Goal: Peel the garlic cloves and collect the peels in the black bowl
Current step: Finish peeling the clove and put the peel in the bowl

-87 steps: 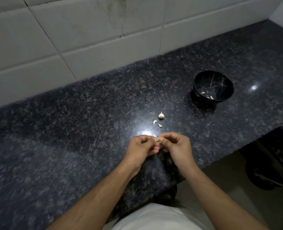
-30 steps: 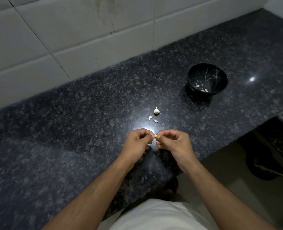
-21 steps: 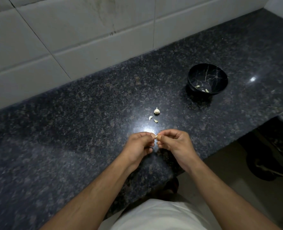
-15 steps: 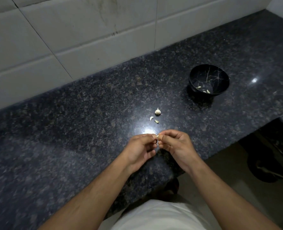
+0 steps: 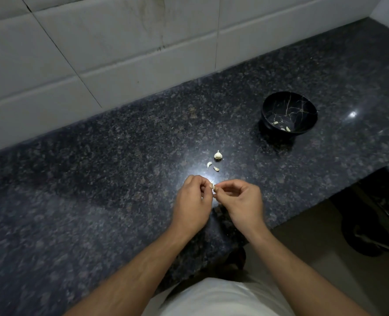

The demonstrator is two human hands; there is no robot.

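A small garlic clove (image 5: 213, 186) is pinched between the fingertips of my left hand (image 5: 192, 202) and my right hand (image 5: 241, 201), just above the dark granite counter (image 5: 97, 201) near its front edge. Both hands have their fingers curled around it, and most of the clove is hidden. Beyond the hands lie a small garlic bulb piece (image 5: 217, 155) and two loose cloves (image 5: 209, 165) (image 5: 216, 169). The black bowl (image 5: 289, 96) with gold veins stands at the right rear and has a few pale bits (image 5: 284, 128) inside.
A white tiled wall (image 5: 120, 53) runs along the back of the counter. The counter ends at the right, with a drop to the floor and a dark object (image 5: 375, 229) below. My white shirt (image 5: 216, 297) shows at the bottom.
The hands have stayed together on the clove, with only small finger shifts. The view has drifted slightly; the bowl and loose cloves have not moved.
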